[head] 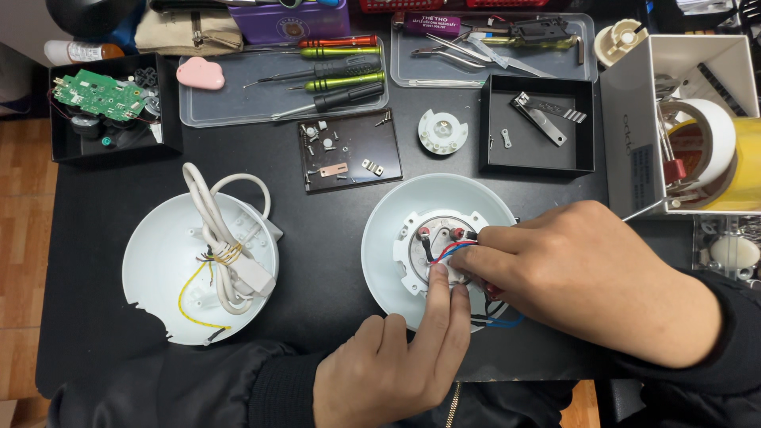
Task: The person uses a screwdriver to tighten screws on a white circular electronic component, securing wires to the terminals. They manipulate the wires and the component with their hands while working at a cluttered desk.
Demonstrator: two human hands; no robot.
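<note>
In the head view, both hands work at a round white housing (pixel 388 238) that lies open side up at the lower centre of the frame on a black table (pixel 333 261). The right hand (pixel 587 277) comes in from the lower right, its fingers curled narrow and pinching the red and blue wires (pixel 452 250) over the housing's inner white ring (pixel 412 269). The left hand (pixel 396 364) rises from the bottom edge, mostly closed, with its forefinger stretched out and pressing on the ring just beside the wires; it holds nothing that can be seen. More blue and black wires trail out below the right hand.

At the lower left lies a second white shell (pixel 158 269), also open, with a coiled white cord (pixel 218 238) and a thin yellow wire (pixel 190 301) inside it. Above the housing, a small dark tray (pixel 349 150) holds screws and small metal parts, and a small white round part (pixel 442 131) sits just right of it. A clear tray of screwdrivers (pixel 333 75) lies along the top, a black box with a green circuit board (pixel 99 95) stands at the upper left, and rolls of tape (pixel 713 150) fill a white box at the upper right.
</note>
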